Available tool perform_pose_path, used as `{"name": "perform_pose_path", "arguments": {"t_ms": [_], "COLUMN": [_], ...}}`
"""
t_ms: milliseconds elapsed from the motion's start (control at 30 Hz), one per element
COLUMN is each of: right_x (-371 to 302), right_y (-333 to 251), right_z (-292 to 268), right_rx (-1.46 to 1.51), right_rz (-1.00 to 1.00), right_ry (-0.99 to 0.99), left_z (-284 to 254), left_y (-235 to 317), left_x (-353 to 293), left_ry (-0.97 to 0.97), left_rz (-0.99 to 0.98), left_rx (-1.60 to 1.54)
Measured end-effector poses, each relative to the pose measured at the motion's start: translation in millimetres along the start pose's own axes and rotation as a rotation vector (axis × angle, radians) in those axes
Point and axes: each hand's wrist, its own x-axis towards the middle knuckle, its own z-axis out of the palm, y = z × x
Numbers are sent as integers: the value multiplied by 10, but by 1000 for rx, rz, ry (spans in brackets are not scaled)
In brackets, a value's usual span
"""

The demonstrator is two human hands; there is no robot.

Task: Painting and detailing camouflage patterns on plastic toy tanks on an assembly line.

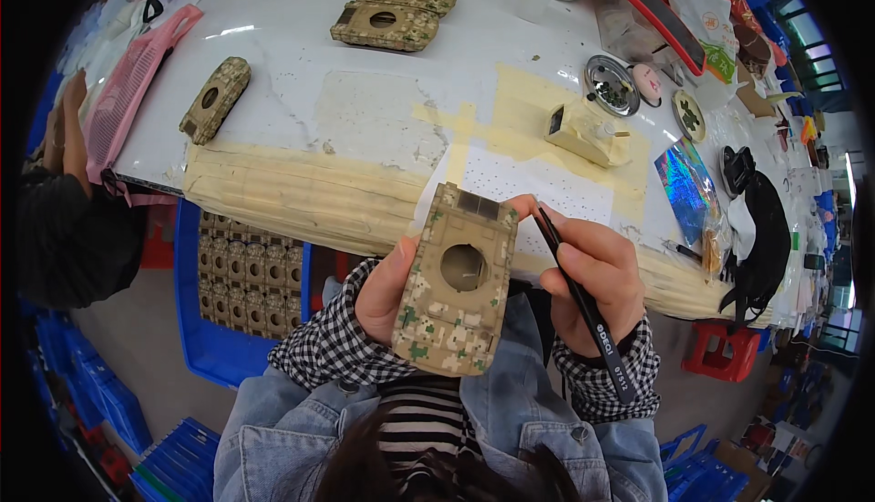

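My left hand (pixel 383 294) is closed around the left side of a tan toy tank hull (pixel 451 311), tilted up in front of my chest. The hull has a camouflage pattern of green and pale squares, a round hole in its deck and dark panels at its far end. Black tweezers (pixel 588 306) lie in the closed grip of my right hand (pixel 602 270), tips pointing away from me. A right fingertip is at the hull's far right corner. Beneath the hull's far end is a white sheet (pixel 538 194) with small dark specks.
Similar hulls (pixel 387 26) stand in a row at the back; another hull (pixel 216 101) lies left. A tape dispenser (pixel 588 133) and a round metal dish (pixel 612 83) sit right. A blue crate (pixel 189 320) of hulls is below left. Another person's arm (pixel 68 124) shows at far left.
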Motion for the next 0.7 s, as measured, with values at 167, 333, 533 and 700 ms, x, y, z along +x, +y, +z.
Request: {"name": "perform_pose_path", "arguments": {"t_ms": [167, 333, 533, 700], "right_x": [-74, -60, 72, 118], "right_y": [53, 24, 60, 84], "right_z": [-17, -10, -152, -169], "right_rx": [189, 555, 668, 739], "right_rz": [118, 335, 464, 582], "right_ry": [58, 204, 192, 149], "left_z": [29, 115, -8, -127], "left_y": [34, 51, 41, 57], "left_x": [-10, 39, 141, 41], "left_ry": [93, 56, -346, -350], "left_rz": [-46, -37, 19, -39], "left_rx": [-178, -226, -215, -55]}}
